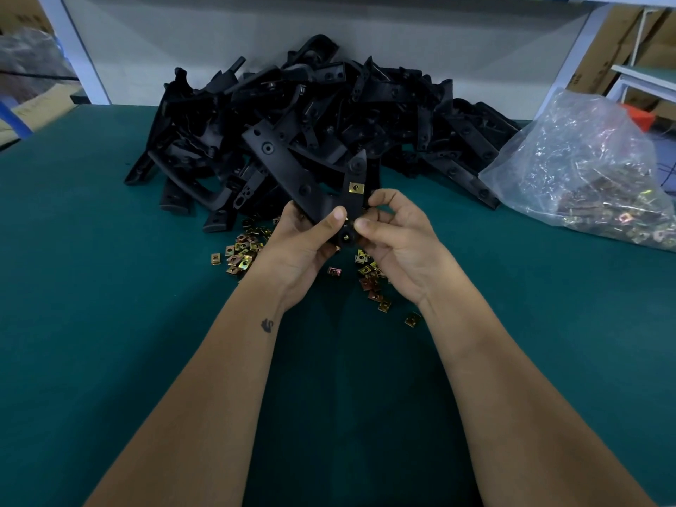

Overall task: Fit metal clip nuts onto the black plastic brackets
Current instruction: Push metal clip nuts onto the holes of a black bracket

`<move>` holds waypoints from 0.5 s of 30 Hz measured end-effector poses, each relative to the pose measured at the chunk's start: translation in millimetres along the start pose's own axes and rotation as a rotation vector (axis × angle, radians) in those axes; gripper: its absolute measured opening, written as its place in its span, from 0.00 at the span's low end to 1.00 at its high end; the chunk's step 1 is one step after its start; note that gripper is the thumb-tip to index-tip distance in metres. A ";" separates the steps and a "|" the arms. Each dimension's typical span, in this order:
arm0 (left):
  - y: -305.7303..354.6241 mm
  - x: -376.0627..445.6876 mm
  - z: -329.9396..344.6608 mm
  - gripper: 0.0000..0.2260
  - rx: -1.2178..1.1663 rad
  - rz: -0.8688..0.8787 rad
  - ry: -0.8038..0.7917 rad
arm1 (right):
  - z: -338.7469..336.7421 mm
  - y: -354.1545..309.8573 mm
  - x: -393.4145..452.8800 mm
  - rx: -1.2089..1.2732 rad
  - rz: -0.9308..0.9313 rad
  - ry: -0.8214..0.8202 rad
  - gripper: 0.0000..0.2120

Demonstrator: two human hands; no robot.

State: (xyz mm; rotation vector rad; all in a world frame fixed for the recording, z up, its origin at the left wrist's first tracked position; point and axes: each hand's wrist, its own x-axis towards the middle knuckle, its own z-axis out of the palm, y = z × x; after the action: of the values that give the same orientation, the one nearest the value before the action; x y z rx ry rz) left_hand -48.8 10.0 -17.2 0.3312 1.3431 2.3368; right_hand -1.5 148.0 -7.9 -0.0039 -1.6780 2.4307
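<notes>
Both hands hold one black bracket [292, 166] above the bench [109, 287], just short of the frame's middle. Left hand [300, 247] grips its lower end, thumb laid across the front; right hand [395, 243] pinches the same end from 3 o'clock with thumb and curled fingers. Whether it also holds a loose nut cannot be told.

Matte black and flat, the bracket is Y-shaped: one long arm with round holes and a shorter arm. Its long axis runs from the hands up toward 11 o'clock; the short arm points to 12 o'clock and carries a fitted clip nut [355, 188], small, square and brassy.

Loose nuts [241, 252] lie scattered on the green bench beneath and at 6 o'clock of the hands, at both sides of the wrists. Behind, at 12 o'clock, a pile of brackets [329, 115] leans against the back wall. A clear bag [585, 170] of more nuts sits at 3 o'clock, well apart. Open green surface spreads at 9 o'clock and toward the near edge.
</notes>
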 end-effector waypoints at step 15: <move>-3.2 1.8 0.3 0.32 0.034 0.005 -0.005 | 3.8 -2.3 -0.4 -0.020 0.001 0.057 0.14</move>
State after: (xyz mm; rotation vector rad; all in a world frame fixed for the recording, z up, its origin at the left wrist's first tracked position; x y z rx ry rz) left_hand -49.5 12.5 -19.8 0.3507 1.3828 2.3182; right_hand -1.2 145.2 -4.5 -0.0754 -1.6783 2.3907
